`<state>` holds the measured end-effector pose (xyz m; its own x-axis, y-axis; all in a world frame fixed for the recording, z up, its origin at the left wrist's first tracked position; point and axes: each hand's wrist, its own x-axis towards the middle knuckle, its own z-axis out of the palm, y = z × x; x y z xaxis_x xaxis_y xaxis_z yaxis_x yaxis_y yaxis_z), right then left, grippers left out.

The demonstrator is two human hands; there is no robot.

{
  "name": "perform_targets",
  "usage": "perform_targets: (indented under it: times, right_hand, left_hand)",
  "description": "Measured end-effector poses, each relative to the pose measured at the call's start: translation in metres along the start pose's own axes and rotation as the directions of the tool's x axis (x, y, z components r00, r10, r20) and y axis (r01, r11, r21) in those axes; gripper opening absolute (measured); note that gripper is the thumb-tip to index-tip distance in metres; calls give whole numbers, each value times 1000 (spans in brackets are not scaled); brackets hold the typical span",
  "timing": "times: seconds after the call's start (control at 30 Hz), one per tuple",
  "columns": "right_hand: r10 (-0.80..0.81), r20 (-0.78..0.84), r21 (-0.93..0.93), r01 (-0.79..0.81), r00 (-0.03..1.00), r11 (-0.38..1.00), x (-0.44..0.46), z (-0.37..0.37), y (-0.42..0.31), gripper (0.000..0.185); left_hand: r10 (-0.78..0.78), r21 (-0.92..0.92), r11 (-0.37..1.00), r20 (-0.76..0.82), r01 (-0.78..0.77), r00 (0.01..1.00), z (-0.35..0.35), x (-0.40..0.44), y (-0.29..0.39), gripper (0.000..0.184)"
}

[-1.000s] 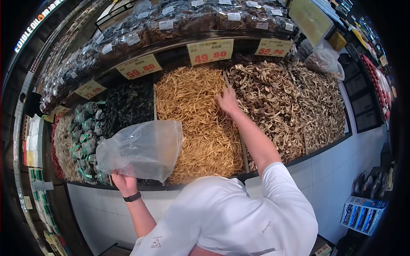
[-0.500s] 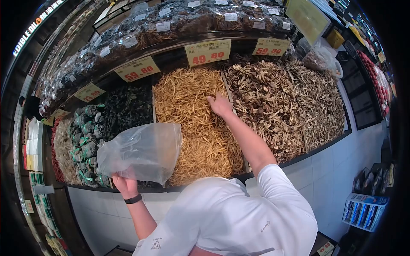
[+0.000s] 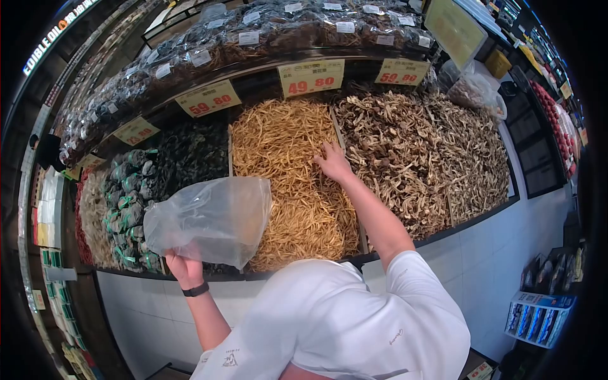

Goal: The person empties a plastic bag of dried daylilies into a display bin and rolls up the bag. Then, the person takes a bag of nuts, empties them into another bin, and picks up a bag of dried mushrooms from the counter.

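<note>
My left hand (image 3: 185, 268) is closed on the edge of a clear plastic bag (image 3: 212, 218). The bag hangs spread out over the front of the dark dried goods and the left edge of the golden pile, and it looks empty. My right hand (image 3: 334, 162) rests at the right side of the golden dried daylily buds (image 3: 278, 142), near the divider. Its fingers are apart and touch the buds. Whether any bud lies under the fingertips I cannot make out.
To the right lie brown dried mushroom-like strips (image 3: 386, 152); to the left, black dried pieces (image 3: 190, 152) and dark bundles with green ties (image 3: 126, 209). Price signs (image 3: 311, 78) stand behind, below a shelf of packaged goods (image 3: 250, 41). A filled plastic bag (image 3: 475, 92) sits back right.
My right hand has shifted slightly right and down over the buds, and its fingers have spread. The left hand still holds the plastic bag in nearly the same place.
</note>
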<state>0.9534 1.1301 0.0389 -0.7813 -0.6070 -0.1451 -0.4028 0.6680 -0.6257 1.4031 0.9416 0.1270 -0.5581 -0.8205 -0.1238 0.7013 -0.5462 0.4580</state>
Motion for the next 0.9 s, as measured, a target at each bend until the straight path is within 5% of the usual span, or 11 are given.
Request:
perform_targets:
  times: [0.07, 0.13, 0.3, 0.37, 0.63, 0.77, 0.8, 0.9]
  right_hand:
    - [5, -28, -46, -7, 1000, 999, 4, 9, 7, 68]
    - [-36, 132, 174, 13, 991, 985, 6, 10, 10, 72]
    - [-90, 255, 149, 52, 963, 987, -25, -13, -21, 72]
    - [-100, 179, -143, 127, 979, 982, -37, -15, -38, 71]
    - [-458, 199, -340, 499, 866, 797, -42, 22, -82, 80]
    - [-466, 85, -259, 471, 881, 843, -16, 31, -82, 49]
    - [-536, -31, -254, 512, 843, 820, -6, 38, -74, 30]
    - [-490, 72, -143, 495, 869, 857, 5, 25, -76, 20]
  left_hand:
    - [13, 3, 1000, -4, -13, 1000, -1, -3, 1, 39]
    - [21, 5, 1000, -23, -21, 1000, 1, -9, 2, 39]
    - [91, 24, 996, -128, -89, 988, 3, -18, 7, 40]
    - [107, 30, 994, -130, -104, 986, 1, -22, 10, 41]
    - [121, -4, 993, -88, -121, 989, -1, -38, 12, 37]
    - [141, -5, 990, -59, -142, 988, -10, -51, 15, 36]
    - [145, -5, 989, -72, -145, 987, -13, -54, 16, 36]
    - [154, -6, 988, -87, -155, 984, -19, -60, 16, 36]
